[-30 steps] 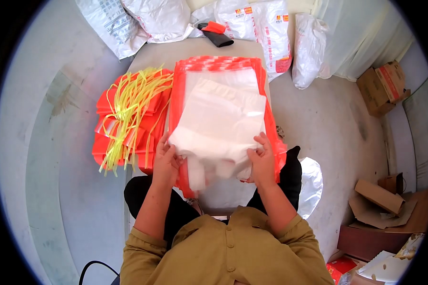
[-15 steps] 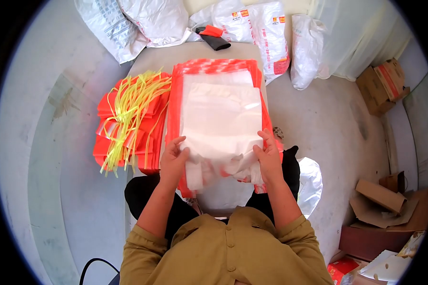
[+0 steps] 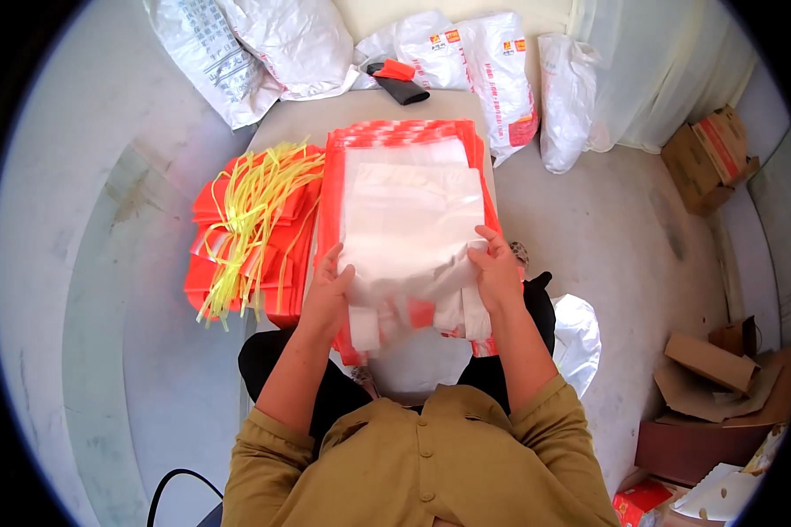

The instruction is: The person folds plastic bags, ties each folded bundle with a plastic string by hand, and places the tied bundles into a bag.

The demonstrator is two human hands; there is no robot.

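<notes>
Atop red-edged bags [image 3: 330, 211], white bags [image 3: 413, 228] (flattish)

We see thin, milky, softly creased plastic in the white bags [image 3: 413, 220], glossy red plastic in the folded stack [image 3: 281, 233], shiny yellow plastic-looking ribbons [image 3: 246, 220], crinkled white sacks [image 3: 497, 79], matt brown cardboard in the boxes [image 3: 707, 162], and matt olive cloth in the shirt [image 3: 422, 457]

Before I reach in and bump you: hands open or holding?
Left hand: partly open at the white plastic's left edge; grip unclear.
Right hand: partly open at its right edge; grip unclear.
</notes>
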